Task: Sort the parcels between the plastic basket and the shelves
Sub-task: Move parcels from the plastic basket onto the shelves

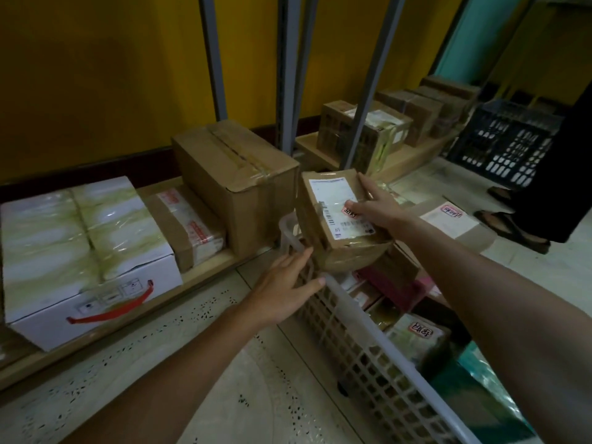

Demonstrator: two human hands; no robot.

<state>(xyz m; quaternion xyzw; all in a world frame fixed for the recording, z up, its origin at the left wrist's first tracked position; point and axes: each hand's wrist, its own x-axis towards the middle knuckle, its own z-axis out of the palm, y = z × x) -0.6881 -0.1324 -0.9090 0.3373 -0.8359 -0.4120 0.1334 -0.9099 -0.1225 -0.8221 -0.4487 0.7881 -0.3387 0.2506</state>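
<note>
A small brown cardboard parcel (333, 216) with a white shipping label hangs tilted over the far end of the white plastic basket (368, 344). My right hand (376, 208) grips it from the right, thumb on the label. My left hand (285, 285) reaches in from below left, fingers apart, fingertips touching the parcel's lower corner and the basket rim. Several wrapped parcels (416, 342) lie inside the basket. The low wooden shelf (205, 274) on the left holds a large brown box (237, 184), a taped flat parcel (189, 225) and a white box with a red handle (86, 257).
A second low shelf (413, 158) at the back right carries several brown boxes. A dark plastic crate (503, 142) stands on the floor beyond it. A person's sandalled feet (512, 225) stand at the right. Grey shelf posts (288, 75) rise behind the parcel. A labelled parcel (451, 221) lies on the floor.
</note>
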